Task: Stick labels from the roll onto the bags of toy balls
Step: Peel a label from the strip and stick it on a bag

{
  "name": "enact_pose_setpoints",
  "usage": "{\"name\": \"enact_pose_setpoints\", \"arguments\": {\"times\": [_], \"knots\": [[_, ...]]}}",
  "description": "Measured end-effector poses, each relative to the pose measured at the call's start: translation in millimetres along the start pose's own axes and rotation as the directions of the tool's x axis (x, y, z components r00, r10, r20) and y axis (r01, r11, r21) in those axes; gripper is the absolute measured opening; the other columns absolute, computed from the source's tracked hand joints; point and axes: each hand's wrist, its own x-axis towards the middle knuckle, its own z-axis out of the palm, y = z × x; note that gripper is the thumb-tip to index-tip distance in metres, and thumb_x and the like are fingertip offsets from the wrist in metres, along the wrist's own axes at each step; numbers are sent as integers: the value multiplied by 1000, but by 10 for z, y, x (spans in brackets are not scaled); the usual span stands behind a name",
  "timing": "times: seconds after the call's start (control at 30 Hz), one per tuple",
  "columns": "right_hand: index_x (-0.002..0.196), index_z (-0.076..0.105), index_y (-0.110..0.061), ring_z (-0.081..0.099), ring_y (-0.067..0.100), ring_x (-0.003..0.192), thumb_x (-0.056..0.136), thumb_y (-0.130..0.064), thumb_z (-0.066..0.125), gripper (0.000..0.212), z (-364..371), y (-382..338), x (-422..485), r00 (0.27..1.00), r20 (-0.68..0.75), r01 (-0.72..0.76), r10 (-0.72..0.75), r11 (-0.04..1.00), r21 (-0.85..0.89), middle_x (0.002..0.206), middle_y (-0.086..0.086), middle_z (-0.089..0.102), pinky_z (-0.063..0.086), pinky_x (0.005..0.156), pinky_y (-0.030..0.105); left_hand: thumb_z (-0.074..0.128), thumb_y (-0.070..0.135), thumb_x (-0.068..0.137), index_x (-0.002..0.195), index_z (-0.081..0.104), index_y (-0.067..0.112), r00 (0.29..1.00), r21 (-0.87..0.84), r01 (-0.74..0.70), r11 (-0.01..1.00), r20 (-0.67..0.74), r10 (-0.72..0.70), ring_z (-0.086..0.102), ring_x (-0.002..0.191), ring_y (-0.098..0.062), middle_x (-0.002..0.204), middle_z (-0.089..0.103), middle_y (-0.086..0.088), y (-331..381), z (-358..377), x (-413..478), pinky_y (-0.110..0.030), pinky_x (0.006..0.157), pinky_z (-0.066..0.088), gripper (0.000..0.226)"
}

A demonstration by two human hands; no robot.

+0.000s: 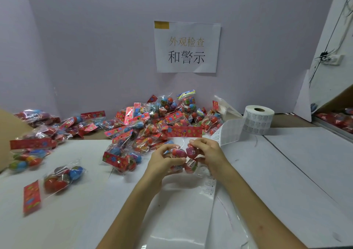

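The left hand (164, 160) and right hand (208, 153) meet over the near counter (286, 172), each grip curled round one bag of toy balls (186, 156), a heap of bags (152, 122) just beyond, the label roll (258, 120) far right.

Lilac wall (95, 38) (paper sign (187, 47) taped on) behind table (305, 163).

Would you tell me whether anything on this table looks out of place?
Mildly: a long strip from the label roll trails loose across the table, under the bag gripped by the left hand and right hand. Other bags lie heaped. Nothing looks damaged.
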Motion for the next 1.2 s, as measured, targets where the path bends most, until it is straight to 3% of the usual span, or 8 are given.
{"name": "enact_pose_setpoints", "arguments": {"times": [0.23, 0.37, 0.53, 0.7, 0.77, 0.9, 1.03, 1.2], "knots": [[82, 70, -10, 67, 16, 70, 93, -18, 70, 14, -23, 18, 21, 999, -24, 21, -22, 998, -56, 78, 6, 70, 56, 64, 26, 74, 32, 93, 104, 72, 13, 1000, 35, -16, 999, 14, 15, 76, 93, -31, 100, 78, -10, 11, 15, -47, -34, 71, 62, 22], [92, 69, 2, 65, 18, 74, 93, -18, 71, 20, -11, 29, 15, 998, 23, 62, -60, 990, -126, 84, 9, 69, 56, 71, 32, 73, 21, 93, 96, 74, 13, 994, 102, -38, 994, -97, 48, 71, 100, -31, 103, 74, -12, 6, 24, -16, -47, 87, 62, 8], [92, 73, -2, 67, 16, 73, 93, -22, 71, 19, 14, 35, -5, 997, 37, 75, -69, 980, -187, 74, 0, 71, 56, 75, 40, 76, 9, 90, 93, 75, 9, 986, 93, -71, 993, -145, 84, 71, 100, -26, 103, 74, -13, 4, 7, -8, -44, 88, 62, 3], [94, 74, -10, 67, 14, 75, 95, -27, 69, 18, 52, 43, -16, 997, 61, 47, -37, 985, -167, 82, 2, 72, 55, 68, 34, 75, 4, 89, 95, 74, 15, 978, 84, -105, 991, -174, 118, 75, 88, -20, 92, 78, -5, -20, -21, 24, -28, 66, 59, 13], [93, 74, -15, 67, 13, 76, 96, -31, 67, 19, 56, 36, -29, 994, 103, 36, -20, 987, -155, 81, -1, 72, 55, 70, 33, 74, 3, 90, 98, 74, 21, 972, 76, -127, 989, -189, 139, 74, 88, -17, 83, 78, 3, -22, -33, 15, -24, 66, 56, 19], [99, 70, -8, 67, 14, 80, 96, -35, 65, 28, 53, 21, -40, 989, 150, 16, 11, 985, -173, 84, -1, 72, 54, 69, 31, 71, 3, 92, 106, 76, 25, 967, 62, -133, 989, -209, 143, 73, 102, -26, 108, 75, -5, -2, -36, 3, -46, 88, 62, 27], [103, 75, -17, 67, 15, 84, 97, -36, 62, 23, 51, -1, -67, 980, 195, 2, 32, 985, -173, 95, 7, 74, 56, 71, 31, 70, 6, 93, 113, 76, 24, 963, 63, -146, 987, -221, 156, 70, 109, -29, 118, 72, -11, 10, -31, -4, -50, 94, 59, 27], [101, 78, -15, 69, 24, 85, 86, -30, 73, 21, 45, -22, -74, 980, 197, 32, -16, 997, -76, 98, 19, 72, 63, 74, 46, 74, 18, 93, 118, 70, 22, 943, 36, -225, 974, -244, 226, 75, 89, -10, 108, 75, -2, -17, -26, 8, -25, 71, 61, 26]]}}
